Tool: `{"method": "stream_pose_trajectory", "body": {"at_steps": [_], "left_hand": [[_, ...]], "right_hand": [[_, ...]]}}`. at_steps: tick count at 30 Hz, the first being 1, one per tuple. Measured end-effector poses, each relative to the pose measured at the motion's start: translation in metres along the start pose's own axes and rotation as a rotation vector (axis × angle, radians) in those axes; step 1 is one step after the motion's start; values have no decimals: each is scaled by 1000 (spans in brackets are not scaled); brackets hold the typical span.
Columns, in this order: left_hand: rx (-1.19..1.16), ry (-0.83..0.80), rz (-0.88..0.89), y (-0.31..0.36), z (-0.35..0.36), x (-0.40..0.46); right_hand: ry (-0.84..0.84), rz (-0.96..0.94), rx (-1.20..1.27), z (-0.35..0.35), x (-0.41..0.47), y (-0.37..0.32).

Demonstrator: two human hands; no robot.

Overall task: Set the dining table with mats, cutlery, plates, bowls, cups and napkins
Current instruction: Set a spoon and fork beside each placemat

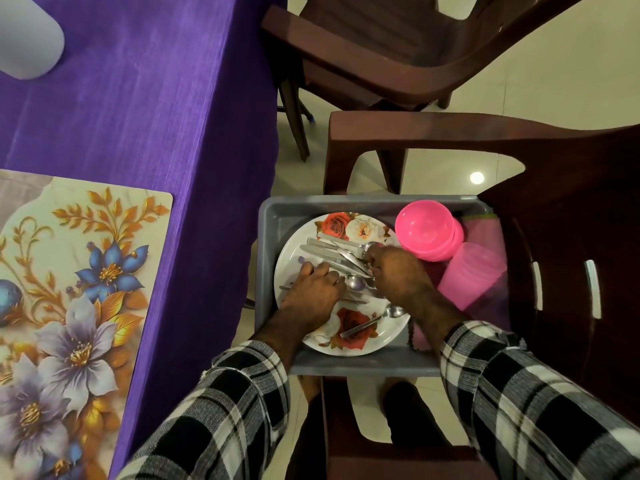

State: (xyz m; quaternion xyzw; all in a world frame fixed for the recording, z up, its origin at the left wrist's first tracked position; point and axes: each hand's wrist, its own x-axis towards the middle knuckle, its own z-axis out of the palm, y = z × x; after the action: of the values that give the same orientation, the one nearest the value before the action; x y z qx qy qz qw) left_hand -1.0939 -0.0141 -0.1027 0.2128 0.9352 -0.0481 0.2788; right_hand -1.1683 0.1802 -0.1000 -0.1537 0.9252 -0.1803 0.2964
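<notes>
While both hands work among the loose cutlery (332,256) piled on the floral plate (294,251) at lower centre of the frame, the likeliest slip is a knife or fork sliding off as pieces are lifted, since they lie crossed over each other. The left hand (311,292) has its fingers (322,270) curled down onto the handles, apparently grasping some; the right hand (394,275) bends over the fork ends, and I cannot tell whether it holds anything. That plate sits in a grey tray (273,216) resting on a brown chair (571,237), so a hard tug could tip the tray or knock the pink bowls (427,230) and pink cup (474,271) beside it. Only 1 floral mat (86,271) lies on the purple tabletop (138,98) at left. No brand, label or writing is readable.
</notes>
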Motion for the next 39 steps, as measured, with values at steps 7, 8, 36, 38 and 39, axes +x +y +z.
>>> {"method": "stream_pose_trajectory", "body": {"at_steps": [7, 8, 36, 38, 39], "left_hand": [[1, 40, 35, -15, -12, -25], [-19, 49, 23, -17, -16, -29], [-1758, 120, -984, -4, -82, -29], [-1740, 112, -980, 6, -85, -26], [-1725, 93, -983, 10, -84, -24]], "right_hand": [[-15, 38, 0, -5, -6, -4], [-5, 50, 25, -7, -7, -6], [-27, 388, 986, -28, -52, -23], [3, 388, 927, -27, -54, -21], [-7, 404, 945, -25, -55, -20]]}}
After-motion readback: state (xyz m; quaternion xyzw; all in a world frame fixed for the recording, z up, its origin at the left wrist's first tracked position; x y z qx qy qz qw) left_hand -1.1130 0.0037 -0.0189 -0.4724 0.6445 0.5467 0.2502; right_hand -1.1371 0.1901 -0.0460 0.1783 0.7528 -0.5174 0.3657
